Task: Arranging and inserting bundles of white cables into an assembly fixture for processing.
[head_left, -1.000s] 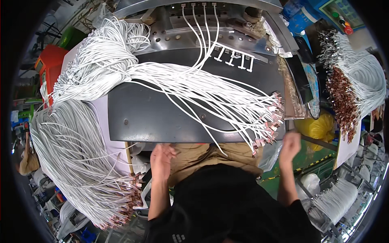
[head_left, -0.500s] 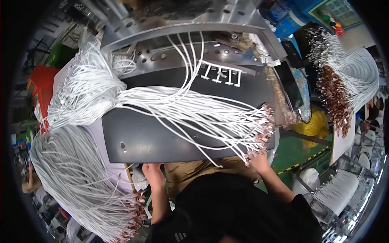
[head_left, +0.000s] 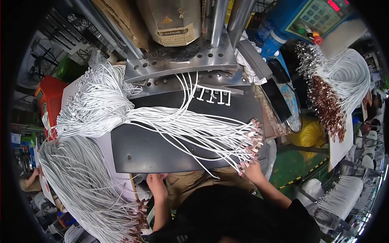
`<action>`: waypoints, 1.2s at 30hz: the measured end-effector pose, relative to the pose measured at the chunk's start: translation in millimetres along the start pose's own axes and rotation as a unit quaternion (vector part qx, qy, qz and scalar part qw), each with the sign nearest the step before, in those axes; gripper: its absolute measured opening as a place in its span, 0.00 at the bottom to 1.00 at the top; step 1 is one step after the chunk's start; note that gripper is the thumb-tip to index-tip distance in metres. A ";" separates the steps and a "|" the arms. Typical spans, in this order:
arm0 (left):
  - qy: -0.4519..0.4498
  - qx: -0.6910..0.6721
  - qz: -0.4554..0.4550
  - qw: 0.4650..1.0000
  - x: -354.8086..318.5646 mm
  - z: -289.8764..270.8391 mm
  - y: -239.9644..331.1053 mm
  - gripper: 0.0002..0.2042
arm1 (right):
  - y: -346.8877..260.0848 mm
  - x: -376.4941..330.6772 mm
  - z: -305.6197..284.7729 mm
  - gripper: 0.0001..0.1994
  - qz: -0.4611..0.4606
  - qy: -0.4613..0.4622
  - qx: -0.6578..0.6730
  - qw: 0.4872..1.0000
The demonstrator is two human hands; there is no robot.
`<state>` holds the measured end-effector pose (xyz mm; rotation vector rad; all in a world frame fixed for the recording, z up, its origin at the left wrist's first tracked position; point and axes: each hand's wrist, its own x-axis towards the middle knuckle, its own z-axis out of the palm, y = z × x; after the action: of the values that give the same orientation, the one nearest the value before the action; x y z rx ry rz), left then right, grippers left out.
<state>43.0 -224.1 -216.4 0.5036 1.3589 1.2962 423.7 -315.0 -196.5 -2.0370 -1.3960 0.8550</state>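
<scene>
A bundle of white cables [head_left: 182, 127] lies across a dark tabletop [head_left: 137, 150], with pinkish-brown tipped ends [head_left: 253, 141] at the right. Several of its cables run up beneath a metal press plate [head_left: 182, 64]. My right hand [head_left: 253, 173] is at the table's front right, just below those tipped ends. Its fingertips are hidden, so I cannot tell whether it grips any cables. At the front edge, left of centre, is my left hand [head_left: 157, 184]. The table edge partly hides its fingers. White moulded pieces [head_left: 212, 96] stick out in a row from the press.
A heap of white cables [head_left: 95, 101] lies left of the table, with grey-white cables [head_left: 81, 174] hanging below it. Another cable bundle [head_left: 344, 81] rests on a board at the right. A control panel [head_left: 320, 16] stands behind, and a yellow bag [head_left: 308, 133] sits on the floor.
The view has tilted up and shows more of the press. Its upper plate appears lower, closer to the block beneath. My hands and the cables on the table keep about the same places.
</scene>
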 end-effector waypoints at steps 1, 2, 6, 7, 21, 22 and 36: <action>0.003 0.036 0.005 0.999 -2.9 4.5 0.4 0.17 | -13.4 2.3 -2.5 0.19 0.033 0.029 0.025 0.999; 0.006 0.073 0.010 0.997 -7.0 10.0 0.7 0.19 | -26.6 6.5 -19.5 0.19 0.031 0.029 0.028 0.999; -0.045 0.219 0.089 0.971 -42.1 28.7 14.0 0.21 | -7.5 39.3 -128.0 0.16 0.096 -0.364 0.150 0.914; -0.073 0.275 0.122 0.951 -50.4 33.1 20.7 0.22 | 14.0 40.6 -154.3 0.16 0.102 -0.307 0.212 0.922; -0.405 0.519 0.507 0.556 3.7 242.9 104.6 0.19 | -150.9 158.5 -95.5 0.12 -0.207 -0.002 0.203 0.957; -0.392 0.543 0.521 0.529 19.1 235.2 109.5 0.19 | -127.1 146.6 -107.2 0.11 -0.251 0.123 0.228 0.933; -0.408 0.699 0.392 0.437 95.7 211.9 222.7 0.11 | 281.7 -36.0 88.8 0.20 0.292 0.242 0.123 0.917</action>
<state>121.5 9.8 -9.6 2.7484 0.9456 -0.0842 520.1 -436.4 -450.4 -2.2754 -0.3882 0.6357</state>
